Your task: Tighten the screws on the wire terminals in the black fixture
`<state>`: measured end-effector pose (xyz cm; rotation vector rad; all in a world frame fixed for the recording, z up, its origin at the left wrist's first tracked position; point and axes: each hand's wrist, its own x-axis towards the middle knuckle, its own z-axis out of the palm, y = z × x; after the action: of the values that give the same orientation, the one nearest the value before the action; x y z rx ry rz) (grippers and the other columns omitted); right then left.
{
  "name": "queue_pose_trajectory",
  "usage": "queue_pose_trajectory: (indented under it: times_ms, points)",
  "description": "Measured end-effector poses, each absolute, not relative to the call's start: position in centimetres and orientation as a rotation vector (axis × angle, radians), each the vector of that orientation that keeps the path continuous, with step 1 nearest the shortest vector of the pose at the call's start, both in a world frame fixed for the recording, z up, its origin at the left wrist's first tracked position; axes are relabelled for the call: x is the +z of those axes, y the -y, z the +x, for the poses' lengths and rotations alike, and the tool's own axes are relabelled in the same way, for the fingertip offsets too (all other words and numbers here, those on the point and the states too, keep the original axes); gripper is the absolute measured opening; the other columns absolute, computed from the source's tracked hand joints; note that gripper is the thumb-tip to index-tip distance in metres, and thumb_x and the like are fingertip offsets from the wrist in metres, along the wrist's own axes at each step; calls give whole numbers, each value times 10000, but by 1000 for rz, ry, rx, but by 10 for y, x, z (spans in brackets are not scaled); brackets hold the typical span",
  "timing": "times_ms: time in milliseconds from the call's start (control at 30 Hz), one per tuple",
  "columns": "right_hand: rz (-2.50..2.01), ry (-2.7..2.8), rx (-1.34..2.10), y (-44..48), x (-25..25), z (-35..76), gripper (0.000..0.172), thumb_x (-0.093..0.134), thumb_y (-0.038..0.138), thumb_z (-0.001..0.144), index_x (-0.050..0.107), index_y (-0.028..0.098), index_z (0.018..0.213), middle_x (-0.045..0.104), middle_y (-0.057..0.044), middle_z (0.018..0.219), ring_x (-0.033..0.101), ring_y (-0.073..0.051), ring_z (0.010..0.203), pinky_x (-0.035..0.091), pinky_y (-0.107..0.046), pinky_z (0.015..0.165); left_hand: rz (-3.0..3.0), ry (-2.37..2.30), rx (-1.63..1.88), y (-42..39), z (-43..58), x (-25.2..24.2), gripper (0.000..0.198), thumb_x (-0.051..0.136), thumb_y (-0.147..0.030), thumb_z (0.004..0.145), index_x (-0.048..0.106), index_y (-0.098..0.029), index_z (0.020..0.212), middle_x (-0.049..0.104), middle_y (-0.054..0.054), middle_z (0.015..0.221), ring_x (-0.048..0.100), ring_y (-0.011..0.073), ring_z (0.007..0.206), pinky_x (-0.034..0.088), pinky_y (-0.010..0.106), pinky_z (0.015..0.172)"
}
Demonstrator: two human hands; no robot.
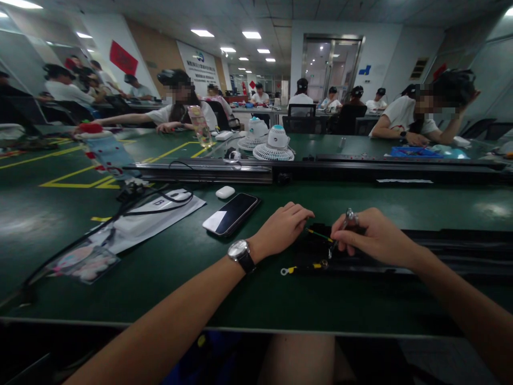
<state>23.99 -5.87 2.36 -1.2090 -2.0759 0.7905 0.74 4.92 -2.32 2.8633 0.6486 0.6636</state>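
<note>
The right hand had its grip clamped on a slim silver metal tool beside a yellow-sleeved black cable on the green surface; the left hand was near (its grip was unclear).

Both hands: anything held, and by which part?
The right hand holds a shiny-topped tool by its middle. Whether the left hand holds anything cannot be told.

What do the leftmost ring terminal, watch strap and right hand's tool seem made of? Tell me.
Ring terminal: probably metal, by its silvery sheen; its yellow sleeve, evenly coloured, likely plastic.
Watch strap: dull black, perhaps leather; too dark to settle.
Tool in right hand: apparently polished metal, by highlights; the hand hides part.
</note>
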Motion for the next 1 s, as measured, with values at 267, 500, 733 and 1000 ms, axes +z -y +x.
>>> queue_pose_trajectory:
  times_ms: [267, 500, 733, 1000]
  points:
    - [-1189, 2160, 684, 65, 24, 241, 189, 612, 322, 1001, 711, 180, 926, 725, 9, 730, 677, -118, 575, 493, -206, 566, 2873, -632, 650, -49, 7, -22, 271, 410, -155, 1017, 588, -208, 1214, 639, 64, 1175, 550, 201, 1086, 471, 367, 965]
    - [-1160, 2239, 695, 66, 20, 240, 222, 621, 377, 1002, 722, 183, 961, 742, -5, 758, 681, -127, 582, 491, -212, 564, 2884, -639, 630, -48, 6, -23, 269, 408, -173, 1026, 589, -206, 1222, 629, 63, 1184, 540, 200, 1090, 460, 377, 983]
    - [-1154, 2309, 684, 66, 17, 237, 219, 602, 372, 1013, 720, 199, 950, 729, 4, 764, 660, -120, 583, 467, -214, 565, 2894, -642, 624, -48, 6, -23, 274, 411, -175, 1024, 595, -210, 1224, 627, 66, 1191, 544, 199, 1096, 460, 375, 985]
    - [-1096, 2405, 520, 68, 30, 245, 246, 488, 281, 1044, 702, 195, 960, 690, -12, 825, 640, -143, 740, 450, -246, 701, 2889, -651, 642, -48, 7, -23, 277, 416, -150, 1017, 586, -210, 1226, 630, 59, 1193, 542, 199, 1102, 464, 374, 988]
